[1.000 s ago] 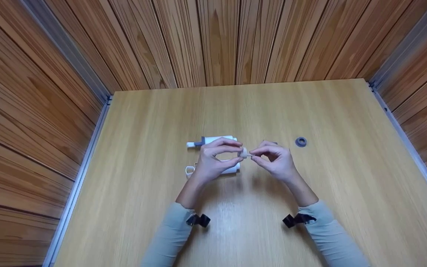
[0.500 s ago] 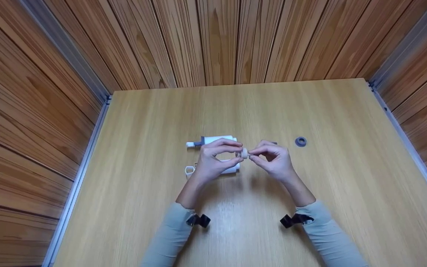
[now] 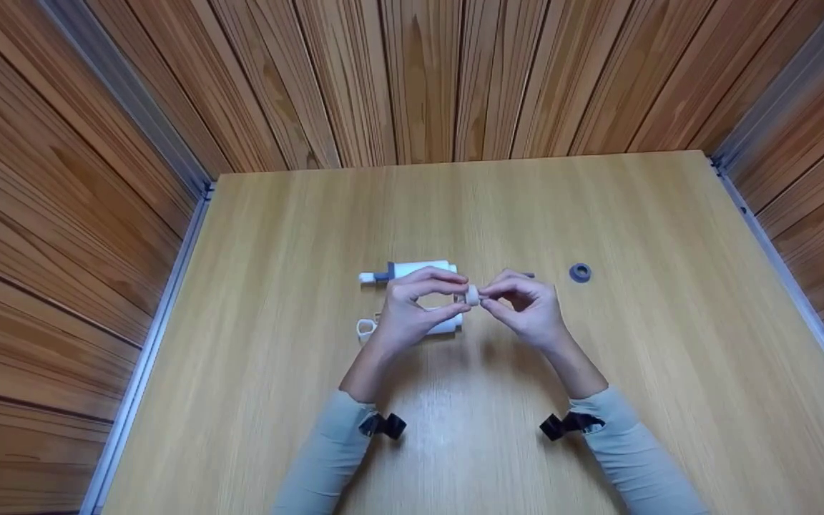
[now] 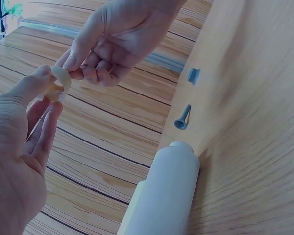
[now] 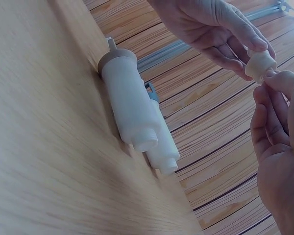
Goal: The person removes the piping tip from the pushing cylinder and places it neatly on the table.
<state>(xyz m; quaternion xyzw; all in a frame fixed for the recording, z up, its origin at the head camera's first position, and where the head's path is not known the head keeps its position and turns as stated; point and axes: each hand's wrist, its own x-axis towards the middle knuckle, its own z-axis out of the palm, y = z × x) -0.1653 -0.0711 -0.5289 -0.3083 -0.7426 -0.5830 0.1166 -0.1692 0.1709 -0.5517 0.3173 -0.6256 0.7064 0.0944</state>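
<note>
Between thumb and fingertips, my left hand (image 3: 412,311) holds a small white, short round cap-like piece (image 3: 472,295). Its open ring shape shows in the left wrist view, as a cream ring (image 4: 63,77). My right hand (image 3: 532,309) faces it from the right, thumb and index finger pinching a small pale piece at the cap's end; the fingertips hide most of it. Below the hands, two white bottles lie on their sides: one (image 3: 420,269) with a grey collar and white tip, the other (image 3: 448,326) partly behind my left hand, with a white loop (image 3: 366,327) at its left end.
A dark grey ring (image 3: 580,272) lies on the wooden table (image 3: 297,400), right of the hands. A grey funnel-shaped part (image 4: 183,121) also lies there; in the head view my right hand mostly covers it. Wood-panelled walls (image 3: 419,86) stand around the table.
My right hand has moved slightly left, closer to the cap-like piece. The thin stem seen between fingertips and cap a second ago hardly shows now. My left hand stays put.
</note>
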